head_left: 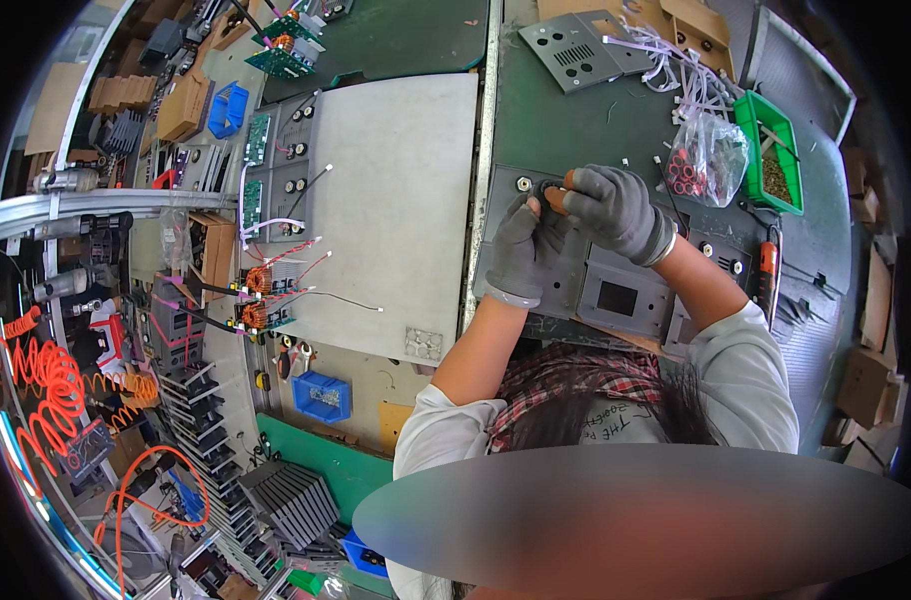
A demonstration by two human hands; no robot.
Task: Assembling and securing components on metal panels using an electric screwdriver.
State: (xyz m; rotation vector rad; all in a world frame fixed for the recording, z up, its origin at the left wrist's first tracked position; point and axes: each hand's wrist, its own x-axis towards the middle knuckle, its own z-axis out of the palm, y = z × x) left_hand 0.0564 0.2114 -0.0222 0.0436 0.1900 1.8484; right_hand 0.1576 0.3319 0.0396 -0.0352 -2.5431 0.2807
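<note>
My left hand (pixel 521 252), in a grey glove with bare fingertips, is closed at a small dark round part (pixel 550 188) above a grey metal panel (pixel 564 282). My right hand (pixel 618 212), gloved the same way, meets it from the right with its fingers pinched together. What the right fingertips grip is too small and too covered to make out. A silver round fitting (pixel 524 184) sits on the panel just beyond the left fingertips. Nearer my body lies a grey faceplate (pixel 651 305) with a dark rectangular window.
Right of my hands are a clear bag of red rings (pixel 711 160), a green bin (pixel 794 185) of small brass-coloured parts and an orange-handled tool (pixel 769 262). White cables (pixel 676 75) and a holed grey panel (pixel 576 52) lie at the back. Wired circuit boards (pixel 256 300) line the white board (pixel 396 190).
</note>
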